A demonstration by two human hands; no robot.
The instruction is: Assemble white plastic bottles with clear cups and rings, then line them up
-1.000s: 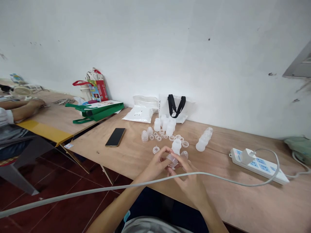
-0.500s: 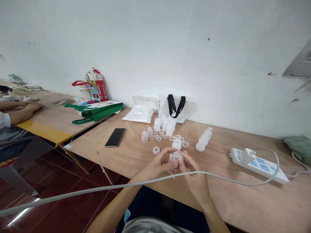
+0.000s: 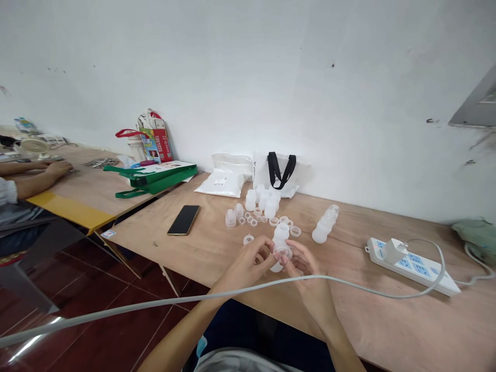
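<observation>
My left hand (image 3: 248, 264) and my right hand (image 3: 305, 269) meet over the plywood table (image 3: 217, 253), together holding a translucent plastic bottle part (image 3: 282, 252) by its rim. A white end of it (image 3: 276, 267) shows below my fingers. Just behind stands a frosted plastic bottle (image 3: 281, 232). Small plastic rings (image 3: 256, 217) lie scattered farther back, with a ribbed cap (image 3: 248, 239) near my left hand. Several frosted bottles (image 3: 263, 199) stand in a group, and more lie in a row (image 3: 324, 223) to the right.
A white cable (image 3: 217, 295) runs across my forearms. A phone (image 3: 183, 219) lies to the left, a power strip (image 3: 411, 266) to the right. Bags stand against the wall. At the left table, a co-worker's hand (image 3: 58, 169) rests near metal parts.
The held piece has turned in my fingers, and its white end now shows below them. My hands have shifted slightly. The co-worker's hand has moved slightly right.
</observation>
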